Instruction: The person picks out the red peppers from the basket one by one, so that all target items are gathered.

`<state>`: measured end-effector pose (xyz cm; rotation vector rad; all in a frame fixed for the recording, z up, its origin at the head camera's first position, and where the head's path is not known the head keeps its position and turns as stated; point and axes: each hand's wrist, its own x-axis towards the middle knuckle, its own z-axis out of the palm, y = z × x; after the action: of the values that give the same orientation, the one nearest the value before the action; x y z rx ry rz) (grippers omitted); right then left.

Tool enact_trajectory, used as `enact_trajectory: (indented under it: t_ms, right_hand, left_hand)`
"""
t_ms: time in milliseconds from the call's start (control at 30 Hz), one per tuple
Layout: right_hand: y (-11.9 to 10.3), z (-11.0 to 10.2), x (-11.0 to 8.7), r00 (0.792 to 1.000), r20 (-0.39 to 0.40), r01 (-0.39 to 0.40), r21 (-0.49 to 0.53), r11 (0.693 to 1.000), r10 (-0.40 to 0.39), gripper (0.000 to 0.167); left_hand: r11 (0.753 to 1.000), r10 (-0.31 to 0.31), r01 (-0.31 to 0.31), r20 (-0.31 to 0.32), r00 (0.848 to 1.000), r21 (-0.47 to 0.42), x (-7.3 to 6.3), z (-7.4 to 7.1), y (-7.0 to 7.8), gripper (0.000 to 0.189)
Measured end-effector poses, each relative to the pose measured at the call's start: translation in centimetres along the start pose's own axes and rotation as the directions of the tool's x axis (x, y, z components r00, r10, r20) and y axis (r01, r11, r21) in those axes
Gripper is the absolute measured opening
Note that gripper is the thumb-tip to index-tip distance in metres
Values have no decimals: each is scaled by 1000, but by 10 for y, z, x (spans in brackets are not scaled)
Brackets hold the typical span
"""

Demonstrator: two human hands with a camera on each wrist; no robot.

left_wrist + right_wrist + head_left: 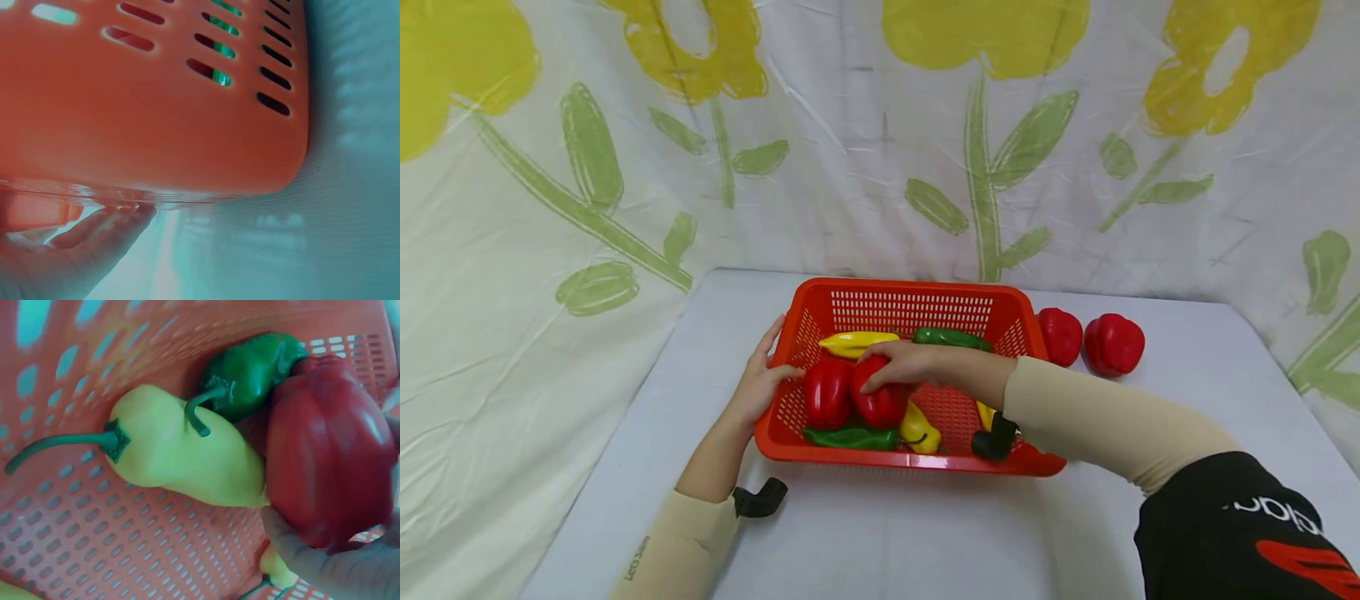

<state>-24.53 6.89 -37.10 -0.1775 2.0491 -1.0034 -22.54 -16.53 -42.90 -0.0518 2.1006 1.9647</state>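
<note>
A red plastic basket [925, 288] sits on the table, tilted a little toward me. My left hand [763, 385] grips its left rim, thumb over the top, with the other fingers outside the wall. Inside, my right hand [916, 365] holds a red bell pepper [883, 407], thumb and fingers around its sides. A second red bell pepper [826, 395] lies just left of it. Along the front wall are a green pepper [850, 438] and a yellow pepper [181, 450], whose stem end shows in the right wrist view. Another yellow pepper [856, 343] and green pepper [951, 337] lie at the back.
Two more red bell peppers, a nearer one [1114, 345] and one beside the basket [1060, 337], stand on the white table [880, 542] at the right. Part of a yellow pepper [984, 413] shows beneath my right forearm. A flowered curtain [850, 167] hangs behind.
</note>
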Motion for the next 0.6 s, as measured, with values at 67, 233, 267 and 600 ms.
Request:
enact_trajectory:
  t_ms: [67, 233, 267, 600]
  right_hand:
    - [2, -1, 3, 1000, 19, 1, -7, 1000, -1, 53]
    - [4, 1, 9, 1000, 20, -3, -16, 1000, 3, 55]
    - [4, 2, 10, 1000, 13, -1, -17, 1000, 1, 56]
    - [5, 4, 16, 999, -15, 34, -42, 999, -35, 56]
  left_hand:
    - [1000, -1, 1, 0, 1000, 1, 0, 0, 0, 80]
    - [1000, 7, -7, 0, 1000, -5, -1, 1, 0, 80]
    - [1000, 9, -9, -1, 1000, -6, -1, 1, 0, 80]
    - [1000, 5, -5, -4, 1000, -6, 0, 0, 0, 80]
